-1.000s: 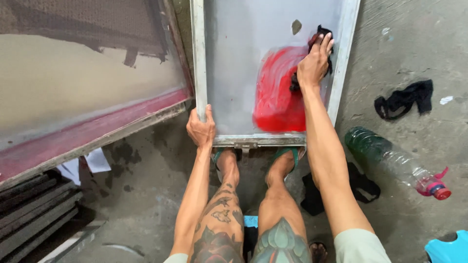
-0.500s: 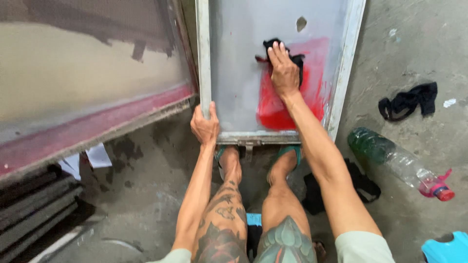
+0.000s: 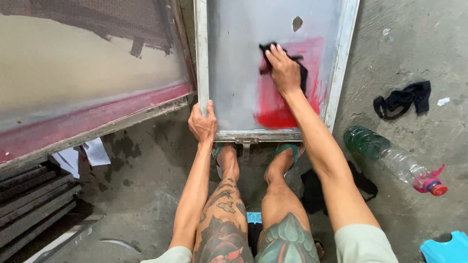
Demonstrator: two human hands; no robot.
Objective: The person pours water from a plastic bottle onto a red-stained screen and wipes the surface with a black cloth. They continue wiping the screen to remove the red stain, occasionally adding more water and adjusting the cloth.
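A metal-framed printing screen (image 3: pixel 202 58) lies on the concrete floor in front of my feet, its grey mesh smeared with red ink (image 3: pixel 278 112). My left hand (image 3: pixel 202 124) grips the frame's near left corner. My right hand (image 3: pixel 282 70) presses a black rag (image 3: pixel 302 73) flat onto the mesh at the upper left of the red patch. A small dark hole or mark (image 3: pixel 297 23) shows higher up on the mesh.
A larger screen (image 3: pixel 87 73) with a red lower edge leans at the left. A clear plastic bottle (image 3: pixel 390 158) with a red cap lies at the right, beside black cloths (image 3: pixel 404 100) (image 3: pixel 317 190). Dark slats (image 3: pixel 34 204) at lower left; a blue object (image 3: pixel 446 248) at bottom right.
My right hand has slid the black rag leftward across the red ink, from the screen's right edge to the patch's left side. My left hand has kept its grip on the frame.
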